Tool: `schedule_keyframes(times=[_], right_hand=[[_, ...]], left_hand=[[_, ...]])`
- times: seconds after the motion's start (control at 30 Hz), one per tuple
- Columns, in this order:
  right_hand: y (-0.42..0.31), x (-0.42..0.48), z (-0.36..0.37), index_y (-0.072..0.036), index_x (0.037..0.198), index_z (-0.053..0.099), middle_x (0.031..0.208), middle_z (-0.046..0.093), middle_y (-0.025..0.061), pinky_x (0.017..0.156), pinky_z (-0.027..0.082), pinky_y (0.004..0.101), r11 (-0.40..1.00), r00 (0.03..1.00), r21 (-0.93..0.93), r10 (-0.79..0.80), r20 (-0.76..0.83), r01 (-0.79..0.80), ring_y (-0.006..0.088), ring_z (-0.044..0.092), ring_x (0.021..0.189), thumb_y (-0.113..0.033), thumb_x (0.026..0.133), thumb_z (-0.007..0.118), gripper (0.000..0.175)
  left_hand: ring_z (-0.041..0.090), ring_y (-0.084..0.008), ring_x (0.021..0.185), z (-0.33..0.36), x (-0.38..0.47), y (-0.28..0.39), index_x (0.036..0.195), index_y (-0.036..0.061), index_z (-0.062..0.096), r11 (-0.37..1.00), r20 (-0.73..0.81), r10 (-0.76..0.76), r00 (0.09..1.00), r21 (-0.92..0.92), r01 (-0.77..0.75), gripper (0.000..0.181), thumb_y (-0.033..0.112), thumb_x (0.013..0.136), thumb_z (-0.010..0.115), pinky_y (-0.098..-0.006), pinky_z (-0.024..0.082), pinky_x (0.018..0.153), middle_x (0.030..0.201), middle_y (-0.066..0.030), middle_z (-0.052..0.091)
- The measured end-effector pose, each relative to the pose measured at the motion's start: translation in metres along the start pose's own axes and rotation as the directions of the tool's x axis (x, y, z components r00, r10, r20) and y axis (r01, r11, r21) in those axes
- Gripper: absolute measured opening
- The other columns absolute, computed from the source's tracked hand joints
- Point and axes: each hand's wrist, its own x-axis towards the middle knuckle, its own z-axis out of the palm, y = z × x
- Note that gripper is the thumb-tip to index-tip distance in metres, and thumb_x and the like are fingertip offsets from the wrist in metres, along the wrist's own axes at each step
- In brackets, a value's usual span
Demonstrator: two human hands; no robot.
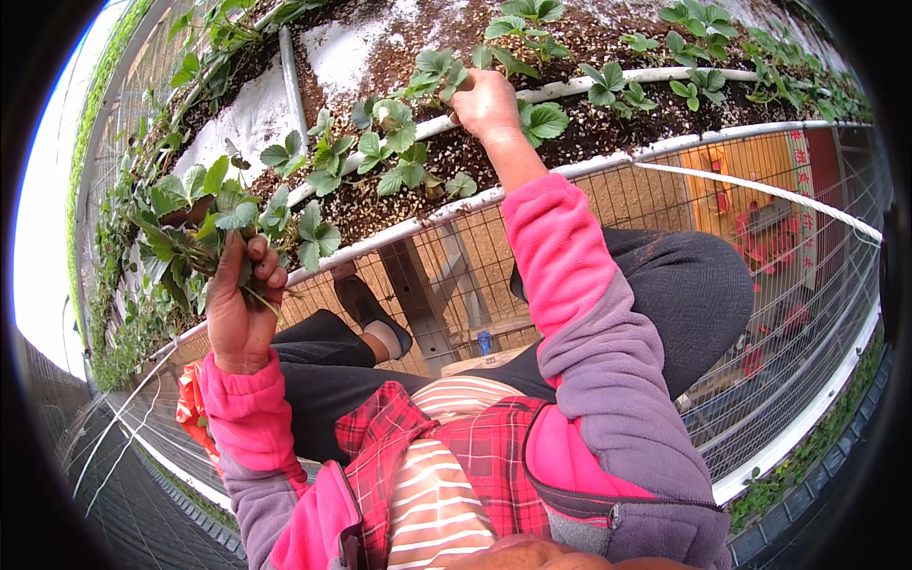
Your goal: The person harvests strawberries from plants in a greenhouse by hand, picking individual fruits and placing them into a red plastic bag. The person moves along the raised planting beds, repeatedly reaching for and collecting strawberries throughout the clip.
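My left hand (244, 303) is closed around a bunch of leafy strawberry plants (192, 214), stems poking out below the palm. Farther up the bed, my right hand (486, 103) reaches over the white pipe (556, 90) and pinches at a strawberry plant (436, 75); its fingertips are partly hidden by leaves. Between the hands, several small strawberry plants (399, 128) grow in dark soil (456, 164) with pale grains, along both sides of the pipe.
A white rail (385, 239) edges the raised bed, with wire mesh (627, 206) below it. White rope (769, 192) runs from the rail at right. A red-orange bag (191, 402) lies beside the left sleeve. My bent legs straddle a wooden seat.
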Motion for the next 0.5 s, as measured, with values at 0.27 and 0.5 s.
schedule_keyframes(times=[0.27,0.5], right_hand=[[0.0015,-0.0045,0.0039,-0.005,0.075,0.069,0.074,0.065,0.0211,0.073,0.051,0.0420,0.999,0.978,-0.037,-0.043,-0.203,0.036,0.0389,0.064,0.075,-0.008,0.067,0.058,0.014],[-0.0032,-0.0042,-0.0014,0.000,0.077,0.069,0.076,0.065,0.0239,0.077,0.051,0.0414,0.995,0.991,-0.088,0.031,-0.130,-0.043,0.0384,0.065,0.077,-0.008,0.068,0.059,0.016]], left_hand=[[0.041,-0.0100,0.069,0.0003,-0.0019,0.0011,0.102,0.0045,0.054,1.000,0.011,0.014,1.000,0.007,-0.014,0.021,0.025,0.096,0.054,-0.0247,0.038,0.061,0.082,-0.0001,0.050],[0.040,-0.0100,0.069,-0.0013,-0.0026,0.0015,0.102,0.0047,0.053,1.000,0.006,0.012,1.000,0.004,-0.012,0.021,0.025,0.096,0.054,-0.0246,0.037,0.060,0.082,-0.0002,0.049]])
